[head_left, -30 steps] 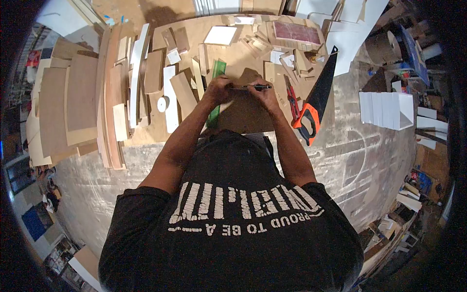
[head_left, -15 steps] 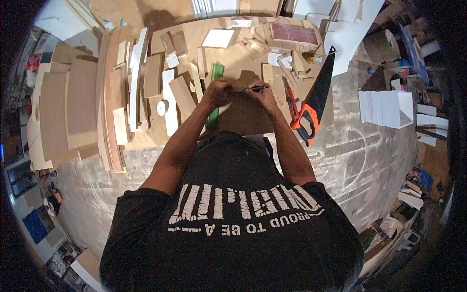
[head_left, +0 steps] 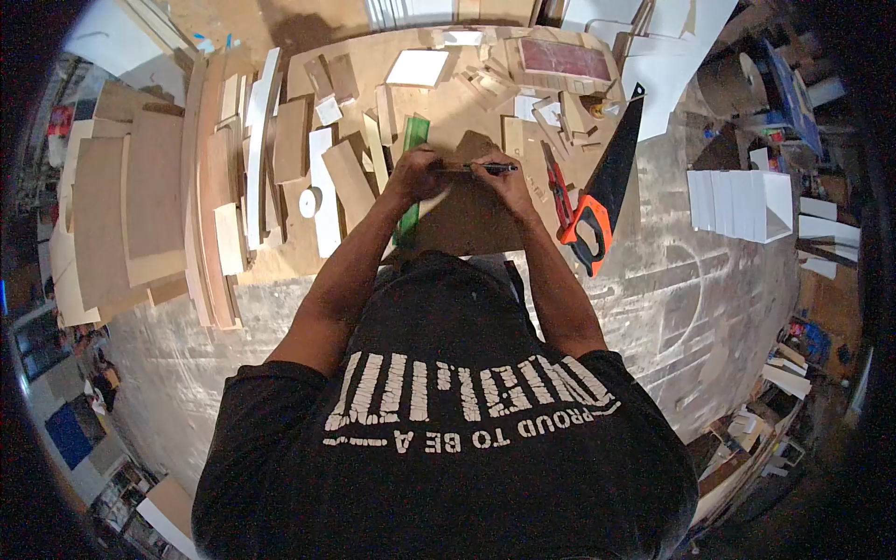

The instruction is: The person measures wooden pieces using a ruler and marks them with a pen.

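My left hand [head_left: 418, 174] presses down on a green ruler [head_left: 412, 177] that lies on a brown board [head_left: 471, 220] in front of me. My right hand [head_left: 504, 183] grips a dark pen [head_left: 487, 168], its tip pointing left toward the left hand, just above the board. The two hands sit close together at the board's far edge. The ruler's middle is hidden under my left hand.
A hand saw with an orange handle [head_left: 597, 207] and red pliers [head_left: 558, 194] lie right of the board. Stacked wood offcuts [head_left: 168, 187] fill the left side. White panels [head_left: 742, 207] rest on the dusty floor at right. Small blocks and a white tile [head_left: 418, 67] lie further back.
Both hands stay on the ruler and pen; the pen shifted very slightly along the ruler's edge. Nothing else moved.
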### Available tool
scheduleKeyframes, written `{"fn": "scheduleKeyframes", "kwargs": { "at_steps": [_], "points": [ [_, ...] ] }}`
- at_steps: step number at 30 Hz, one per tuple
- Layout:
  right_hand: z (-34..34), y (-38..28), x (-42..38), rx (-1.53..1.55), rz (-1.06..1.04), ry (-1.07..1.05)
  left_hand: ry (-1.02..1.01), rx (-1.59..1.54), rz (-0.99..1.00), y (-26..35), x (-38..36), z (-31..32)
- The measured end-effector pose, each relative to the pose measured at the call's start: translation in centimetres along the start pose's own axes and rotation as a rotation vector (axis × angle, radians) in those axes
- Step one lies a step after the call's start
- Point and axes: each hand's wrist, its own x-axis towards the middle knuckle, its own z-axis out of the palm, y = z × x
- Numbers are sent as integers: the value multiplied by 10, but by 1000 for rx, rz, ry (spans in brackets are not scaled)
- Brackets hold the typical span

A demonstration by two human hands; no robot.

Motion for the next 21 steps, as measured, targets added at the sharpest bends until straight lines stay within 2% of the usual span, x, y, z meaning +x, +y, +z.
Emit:
{"fn": "scheduleKeyframes", "kwargs": {
  "at_steps": [2,14,17,19,21],
  "points": [
    [-1,4,-1,-6,-10,-15,74,-52,9,11,4,-5],
    [2,2,1,-20,-3,-22,46,-16,-9,4,1,0],
    [2,3,-1,-36,-12,-31,-1,-38,16,20,7,-17],
    [0,7,1,-26,38,-46,-11,4,16,11,4,-9],
    [1,7,4,-31,-5,-25,-2,14,13,6,5,-7]
  ]
}}
